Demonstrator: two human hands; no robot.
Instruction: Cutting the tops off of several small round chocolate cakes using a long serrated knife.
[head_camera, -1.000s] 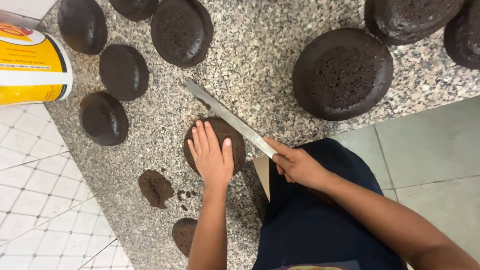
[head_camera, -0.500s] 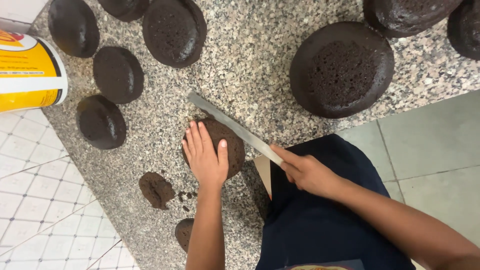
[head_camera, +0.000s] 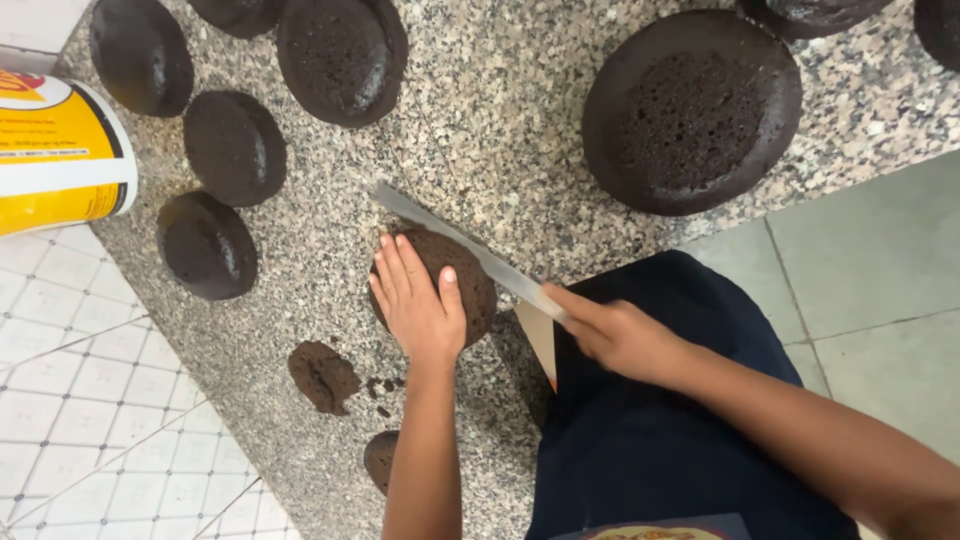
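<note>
While the left hand (head_camera: 420, 305) lies flat on the small chocolate cake (head_camera: 470, 275), the right hand (head_camera: 620, 335), fist clamped on the long knife (head_camera: 470, 250), has its blade running diagonally across the cake's far edge.

Single head-worn view, looking steeply down, close over granite counter (head_camera: 300, 300)

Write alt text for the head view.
A left hand presses flat on a small dark round cake on a speckled stone counter while the right hand holds a long knife across it. More dark cakes, a trimmed scrap and a yellow tub lie around.
</note>
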